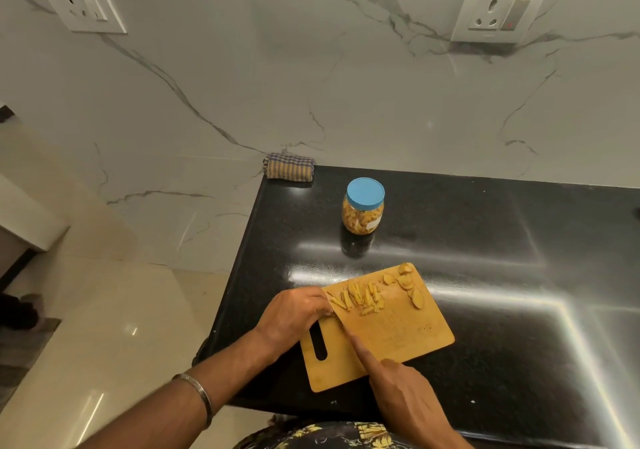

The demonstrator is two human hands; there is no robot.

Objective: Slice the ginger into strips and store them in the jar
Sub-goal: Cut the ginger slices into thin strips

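1. Ginger strips [356,299] lay in one loose heap on the far left part of the single wooden cutting board [398,337], too many and too overlapped to count.
2. One left hand [294,313] rested at the board's left edge, fingers curled down beside the strips; whether they pinched a piece could not be told.
3. One right hand [405,389] gripped a knife [349,336], index finger stretched along its spine, the blade lying across the board toward the left hand.
4. Ginger slices [408,284], roughly six uncut rounds, sat along the board's far right corner, apart from the strips.
5. One jar [363,206] with a blue lid [365,193] on stood beyond the board on the black counter [485,240], already filled with yellow pieces.
6. One folded checked cloth [289,167] lay at the counter's far corner against the marble wall.
7. Two wall sockets [81,3] were set in that wall.
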